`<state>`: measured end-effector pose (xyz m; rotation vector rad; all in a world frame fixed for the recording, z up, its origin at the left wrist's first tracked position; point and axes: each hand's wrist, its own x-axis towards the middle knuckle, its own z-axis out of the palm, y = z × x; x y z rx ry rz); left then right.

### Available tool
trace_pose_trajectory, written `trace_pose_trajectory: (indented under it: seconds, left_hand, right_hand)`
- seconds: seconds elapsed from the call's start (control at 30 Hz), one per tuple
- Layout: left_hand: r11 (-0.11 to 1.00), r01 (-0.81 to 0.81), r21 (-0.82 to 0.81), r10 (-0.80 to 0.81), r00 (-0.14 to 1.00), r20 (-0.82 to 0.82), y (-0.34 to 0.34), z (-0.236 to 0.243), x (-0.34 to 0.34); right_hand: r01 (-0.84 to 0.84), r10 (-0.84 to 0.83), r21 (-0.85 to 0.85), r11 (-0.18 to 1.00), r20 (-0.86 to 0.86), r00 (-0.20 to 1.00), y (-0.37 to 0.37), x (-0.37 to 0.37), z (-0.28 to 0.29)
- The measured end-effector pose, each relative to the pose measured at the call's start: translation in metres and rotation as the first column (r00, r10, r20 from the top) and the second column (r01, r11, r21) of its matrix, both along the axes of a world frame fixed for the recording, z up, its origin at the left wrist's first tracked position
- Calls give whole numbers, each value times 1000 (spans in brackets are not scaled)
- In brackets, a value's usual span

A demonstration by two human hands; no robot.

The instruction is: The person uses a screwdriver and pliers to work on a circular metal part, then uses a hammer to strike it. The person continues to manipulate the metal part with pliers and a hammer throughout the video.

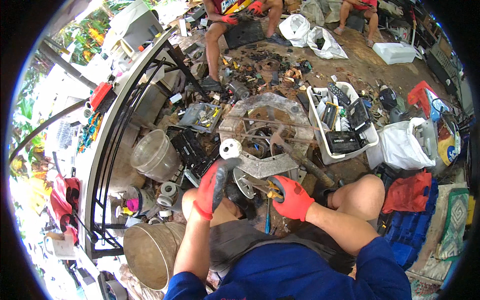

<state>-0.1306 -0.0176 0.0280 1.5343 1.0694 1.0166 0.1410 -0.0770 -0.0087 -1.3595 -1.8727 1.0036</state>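
Note:
My right hand [292, 198], in a red glove with dark fingers, is closed round the yellow handles of a pair of pliers [261, 185]. The pliers' jaws reach over a flat, round metal plate [244, 187], and their exact grip on it is hard to make out. To the left of the plate, my left hand [214, 186] wears a matching glove. Its dark fingers stretch up and to the right, apparently with nothing in them. Just beyond those fingertips is a white round piece with holes [230, 148], at the edge of a heavy metal ring [270, 167].
A hammer [300, 159] lies across the ring. A white bin [320, 141] of electronic parts stands right of it. Buckets [156, 156] and a black-framed table [112, 130] are at left. A blue-handled screwdriver [267, 220] lies between my legs. Two people sit beyond the scrap.

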Motion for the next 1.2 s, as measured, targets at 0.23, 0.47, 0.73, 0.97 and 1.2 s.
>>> trace_pose_trajectory:
  seconds: [0.23,0.47,0.73,0.97,1.2]
  left_hand:
    - [656,692,-300,-285,596,751,-38,17,21]
    - [998,65,18,-60,978,-202,1,-2,-14]
    - [861,465,-206,-177,654,736,-35,46,32]
    - [869,360,-339,-189,875,447,-9,-3,1]
    - [931,341,-128,-212,795,569,-32,48,36]
  right_hand:
    - [83,-80,-48,995,63,995,10,12,-5]
    - [18,-14,73,997,-51,999,0,1,0]
    - [90,-89,-23,996,8,996,10,12,-10]
    - [-8,14,66,998,-92,996,3,-1,2]
    - [62,-60,41,997,-41,997,9,8,-8]
